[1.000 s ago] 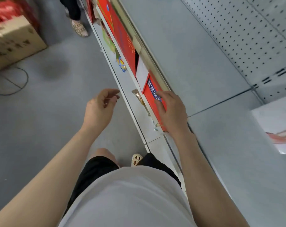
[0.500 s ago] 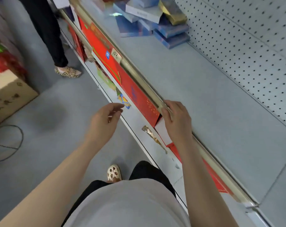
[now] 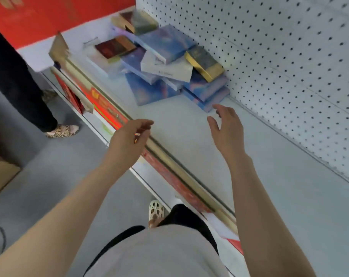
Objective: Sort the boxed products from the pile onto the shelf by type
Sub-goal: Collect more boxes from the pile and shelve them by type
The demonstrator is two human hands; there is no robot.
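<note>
A loose pile of boxes lies on the grey shelf against the pegboard back. It holds several blue iridescent boxes, a white box, gold boxes and a dark red box. My right hand hovers above the shelf just in front of the pile, fingers spread and holding nothing. My left hand hangs over the shelf's gold front rail, fingers loosely curled and empty.
Red boxes stand on the lower shelf below the rail. A large red box sits at the far left end. Another person's legs stand in the aisle at left. A cardboard carton rests on the floor.
My right hand has let go of the red box on the lower shelf and risen over the upper shelf toward the pile. My view has swung up and left, bringing the pile close.
</note>
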